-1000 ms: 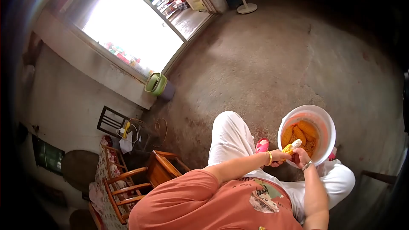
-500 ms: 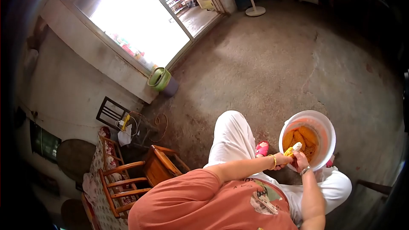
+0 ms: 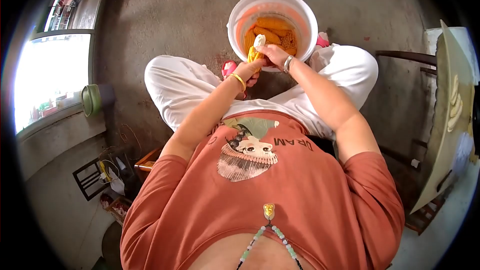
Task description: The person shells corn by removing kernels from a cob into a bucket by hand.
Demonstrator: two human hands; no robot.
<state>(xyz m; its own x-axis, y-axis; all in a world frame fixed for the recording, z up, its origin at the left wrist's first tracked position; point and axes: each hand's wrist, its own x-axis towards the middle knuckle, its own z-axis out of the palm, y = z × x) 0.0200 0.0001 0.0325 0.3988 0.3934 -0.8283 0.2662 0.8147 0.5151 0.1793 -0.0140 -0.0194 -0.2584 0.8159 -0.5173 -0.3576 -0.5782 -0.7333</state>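
Observation:
A corn cob (image 3: 255,54), yellow low down and whitish bare at its top end, stands upright between my hands at the near rim of a white bucket (image 3: 234,26). My left hand (image 3: 248,72), with a gold bangle at the wrist, is closed round the cob's lower part. From the right, my right hand (image 3: 274,56), wearing a silver band, presses its closed fingers against the cob's side. Inside the bucket lie several yellow cobs (image 3: 274,23) and loose kernels, partly hidden by the hands.
White-trousered knees flank the bucket, with pink footwear (image 3: 228,68) beside it. A green and grey bin (image 3: 92,101) stands by the door at left. A dark chair (image 3: 90,177) is at lower left, and a leaning board (image 3: 452,115) at right.
The view has tipped down and turned, so the bucket and hands appear higher and further left, and more of the shirt shows. Both hands still hold the cob.

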